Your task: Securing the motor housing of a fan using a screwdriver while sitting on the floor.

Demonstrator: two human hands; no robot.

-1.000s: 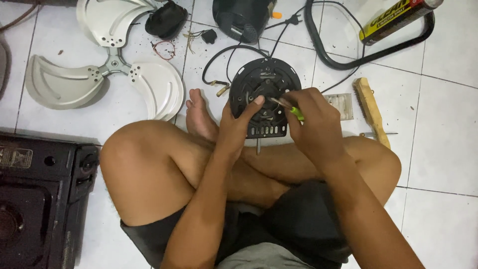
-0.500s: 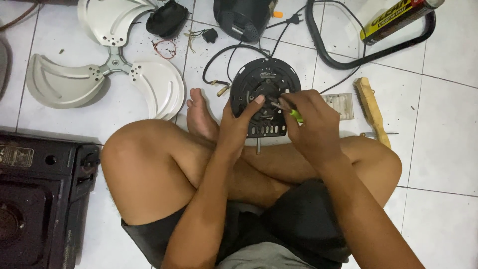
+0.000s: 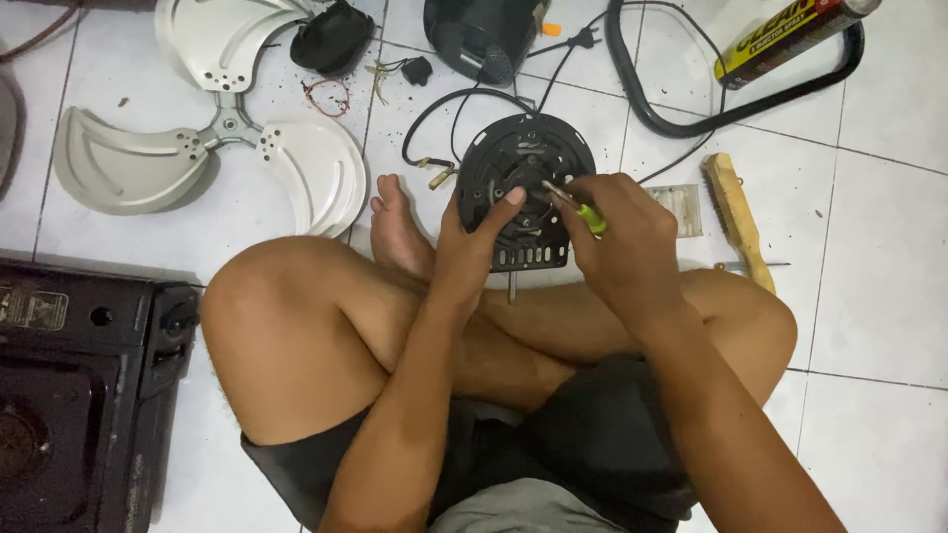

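While we sit cross-legged on the white tiled floor (image 3: 869, 326), our left hand (image 3: 472, 247) grips the left edge of the round black fan motor (image 3: 523, 173), fingers wrapped behind it and the thumb pressed on its face, so the motor stands propped just above our shins. Our right hand (image 3: 622, 242) is closed around a small screwdriver (image 3: 578, 209) with a green handle, its metal tip touching the middle of the motor's face. A black cord (image 3: 444, 109) loops from the motor's upper left across the floor. Our bare foot (image 3: 400, 232) lies just beside the motor on its left. To the left of that, a pale grey fan blade (image 3: 296, 173) with three wings lies flat on the tiles. To the right of the right hand, a wooden-handled wire brush (image 3: 736, 212) lies near our knee, and above it a yellow and black spray can (image 3: 790, 35) rests against a black curved frame (image 3: 681, 123). A black boxy appliance (image 3: 69, 395) sits at the lower left, well apart from the hands.
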